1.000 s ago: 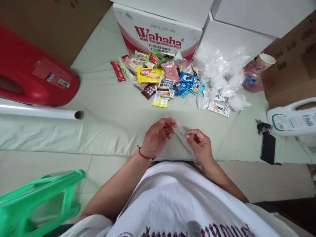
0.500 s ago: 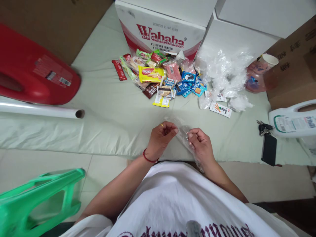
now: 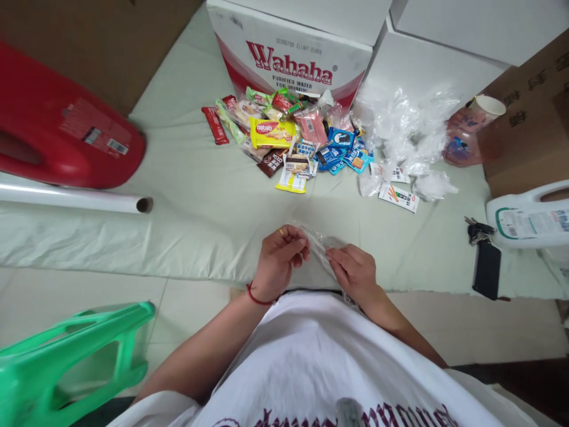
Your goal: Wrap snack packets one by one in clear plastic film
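Fingers [image 3: 338, 257] of the right hand [image 3: 357, 274] pinch a plastic bag [image 3: 318, 245] at the table's [image 3: 191, 237] near edge; the left hand's [image 3: 278, 261] curl beside it, grip unclear from here. Bag appears flat, unfilled; snacks [image 3: 273, 133] lie loose, far side.

The right hand [image 3: 353, 270] is pinching a clear plastic bag [image 3: 318, 244] on the near side of the snack pile [image 3: 280, 136], while the left hand [image 3: 281, 261] is curling its fingers against the bag's upper end; its grip is hard to tell. A Wahaha box [image 3: 288, 56] is standing right behind the snack pile, and crumpled clear bags [image 3: 395, 127] are lying just right of it. Well left of the pile, a red jug [image 3: 66, 112] and a white roll [image 3: 71, 197] are resting.
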`<control>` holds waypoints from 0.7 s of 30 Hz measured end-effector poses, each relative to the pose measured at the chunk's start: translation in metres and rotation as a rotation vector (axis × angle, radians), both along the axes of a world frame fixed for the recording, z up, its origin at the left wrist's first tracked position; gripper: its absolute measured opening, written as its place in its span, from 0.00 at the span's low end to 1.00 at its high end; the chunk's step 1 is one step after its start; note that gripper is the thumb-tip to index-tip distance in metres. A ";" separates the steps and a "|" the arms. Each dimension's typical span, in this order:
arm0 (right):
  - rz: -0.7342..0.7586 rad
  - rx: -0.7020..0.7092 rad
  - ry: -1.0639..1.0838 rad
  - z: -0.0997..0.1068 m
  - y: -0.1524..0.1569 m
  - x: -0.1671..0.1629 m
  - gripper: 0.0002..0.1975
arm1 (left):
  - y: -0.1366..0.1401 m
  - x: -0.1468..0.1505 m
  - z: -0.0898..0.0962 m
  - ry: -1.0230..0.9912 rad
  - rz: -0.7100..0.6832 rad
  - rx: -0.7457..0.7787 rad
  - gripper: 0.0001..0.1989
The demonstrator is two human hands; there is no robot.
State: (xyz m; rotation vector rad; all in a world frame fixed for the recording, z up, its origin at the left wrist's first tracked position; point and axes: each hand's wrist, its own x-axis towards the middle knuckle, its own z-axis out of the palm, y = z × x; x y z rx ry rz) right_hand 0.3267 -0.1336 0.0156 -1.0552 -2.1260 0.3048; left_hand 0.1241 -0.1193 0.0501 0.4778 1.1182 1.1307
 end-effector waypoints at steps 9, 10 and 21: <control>0.038 0.024 -0.049 -0.001 0.002 0.009 0.13 | -0.010 -0.009 -0.008 -0.034 0.011 -0.078 0.24; 0.045 0.032 -0.049 -0.002 0.001 0.010 0.12 | -0.011 -0.010 -0.010 -0.023 0.016 -0.106 0.27; 0.070 0.097 -0.072 -0.001 -0.005 0.006 0.09 | -0.026 -0.015 -0.014 0.027 -0.042 -0.192 0.18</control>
